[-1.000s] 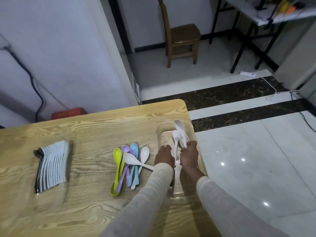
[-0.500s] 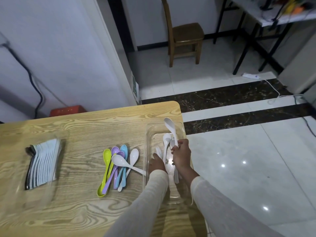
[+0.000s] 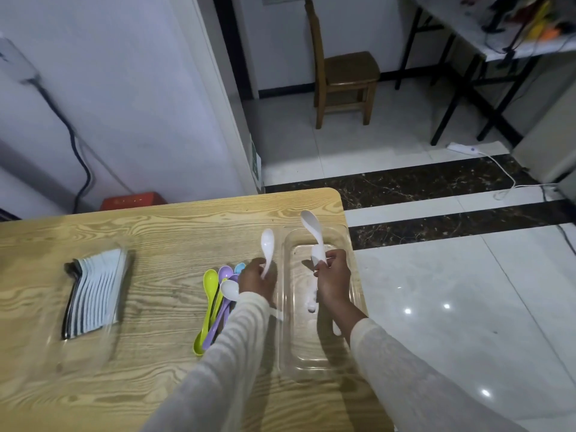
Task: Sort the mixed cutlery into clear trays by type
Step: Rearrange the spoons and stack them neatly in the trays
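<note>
On the wooden table a clear tray lies lengthwise near the right edge, and both hands work at its far half. The left hand hangs just left of the tray's rim with its fingers curled round the handle of a single white spoon, whose bowl points up and away from the person. The right hand is over the tray and grasps a bunch of white spoons. One bowl rises above the fist toward the tray's far end, and handle ends stick out below the hand over the tray floor; how many spoons are in the bunch cannot be told. Beside the tray on its left, partly hidden by the left hand and its pale sleeve, a pile of coloured spoons lies on the bare wood. In it are a green spoon, a purple spoon and a blue spoon with their bowls at the far end, and a loose white spoon lies across them. Well apart, toward the table's left side, a second clear tray shows only as a blurred outline. It holds a neat stack of pale cutlery with dark ends, too blurred to name the type. Beyond the table a wooden chair stands on the tiled floor, and a white power strip lies near the right wall.
</note>
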